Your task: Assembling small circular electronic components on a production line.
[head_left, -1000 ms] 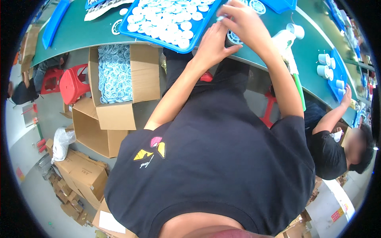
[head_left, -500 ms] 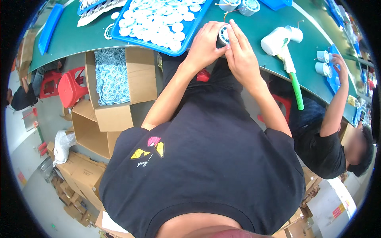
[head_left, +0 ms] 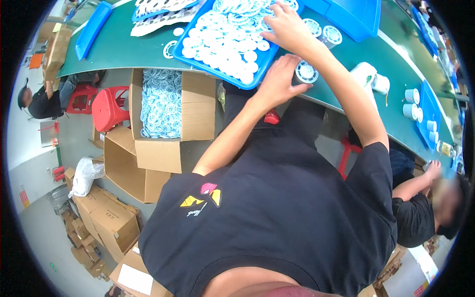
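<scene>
My left hand curves around the near left side of a cylindrical cup with a round, slotted white top, close to the table's front edge. Its thumb and fingers rest against the cup's side. Reaching across beyond it, my right hand is over the right part of a blue tray, fingers spread and bent among white slotted rings. I cannot see anything gripped in those fingers. Plain white discs fill the tray's nearer part.
Two similar cups stand beside a blue bin. To the right lie a white-wrapped tool and more cups. Below the table's edge, an open carton holds pale blue rings. A co-worker sits at the right.
My right hand has left the cup and moved up and left to the tray. My left hand stays by the cup. The co-worker's hand has drawn back from the cups. The view has shifted.
</scene>
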Motion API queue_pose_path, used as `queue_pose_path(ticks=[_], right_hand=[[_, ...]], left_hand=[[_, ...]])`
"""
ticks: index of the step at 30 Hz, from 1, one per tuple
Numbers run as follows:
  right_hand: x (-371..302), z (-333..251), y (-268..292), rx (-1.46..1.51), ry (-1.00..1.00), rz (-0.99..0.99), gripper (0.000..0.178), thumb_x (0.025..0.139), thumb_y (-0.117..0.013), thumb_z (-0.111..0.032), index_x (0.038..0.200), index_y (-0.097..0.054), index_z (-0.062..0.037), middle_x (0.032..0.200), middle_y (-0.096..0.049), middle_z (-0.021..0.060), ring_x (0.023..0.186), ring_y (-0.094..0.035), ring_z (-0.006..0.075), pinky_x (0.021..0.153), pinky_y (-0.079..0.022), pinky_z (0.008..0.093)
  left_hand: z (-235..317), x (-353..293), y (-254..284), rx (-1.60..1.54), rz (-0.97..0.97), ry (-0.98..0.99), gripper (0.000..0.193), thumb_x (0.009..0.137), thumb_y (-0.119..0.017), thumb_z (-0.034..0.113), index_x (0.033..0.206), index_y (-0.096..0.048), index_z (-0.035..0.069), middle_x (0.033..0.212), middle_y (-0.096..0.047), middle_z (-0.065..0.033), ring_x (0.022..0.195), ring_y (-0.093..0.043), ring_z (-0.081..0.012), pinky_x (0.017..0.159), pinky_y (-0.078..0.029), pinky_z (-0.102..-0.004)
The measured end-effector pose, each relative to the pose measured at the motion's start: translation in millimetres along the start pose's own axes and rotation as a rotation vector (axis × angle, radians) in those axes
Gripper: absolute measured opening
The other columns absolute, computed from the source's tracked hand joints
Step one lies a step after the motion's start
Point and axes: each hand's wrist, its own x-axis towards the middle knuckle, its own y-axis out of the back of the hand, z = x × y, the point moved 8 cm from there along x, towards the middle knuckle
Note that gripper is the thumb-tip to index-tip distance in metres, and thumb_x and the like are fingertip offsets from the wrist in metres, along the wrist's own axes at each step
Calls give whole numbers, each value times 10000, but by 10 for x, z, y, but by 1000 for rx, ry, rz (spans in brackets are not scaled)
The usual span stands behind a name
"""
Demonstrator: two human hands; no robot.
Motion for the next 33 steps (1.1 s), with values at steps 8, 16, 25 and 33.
queue_pose_path(ticks=[8, 16, 25, 33], right_hand=[[-98, -15, 539, 183, 152, 115, 246, 860, -720, -218, 972, -723, 0, 1165, -644, 246, 1199, -529, 462, 1059, -445, 498], [-1724, 328, 1025, 532, -627, -49, 222, 953, -727, -169, 1120, -657, -42, 674, -520, 100, 579, -541, 233, 574, -436, 377], [-2084, -12, 630, 176, -562, 78, 324, 885, -730, -147, 1170, -652, -14, 1280, -610, 209, 1158, -588, 425, 973, -529, 482], [-2067, 43, 660, 204, -638, 205, 484, 853, -814, -252, 1212, -622, 10, 1174, -648, 202, 1113, -612, 383, 946, -532, 453]], left_hand=[[27, -32, 21, -22, -6, 38, 683, 799, -871, 291, 1331, -545, 14, 1268, -601, -221, 1219, -584, -412, 1052, -465, -474], [35, 1, 76, 20, 32, -21, 605, 779, -888, 264, 1251, -622, -6, 1211, -645, -186, 1143, -644, -365, 978, -524, -429], [54, 19, 27, 26, 5, -57, 579, 795, -888, 263, 1237, -624, 0, 1190, -643, -168, 1109, -647, -349, 959, -518, -418], [-50, -28, 15, -110, 43, 57, 812, 785, -910, 215, 1433, -462, 20, 1268, -641, -164, 1186, -644, -306, 1038, -502, -390]])
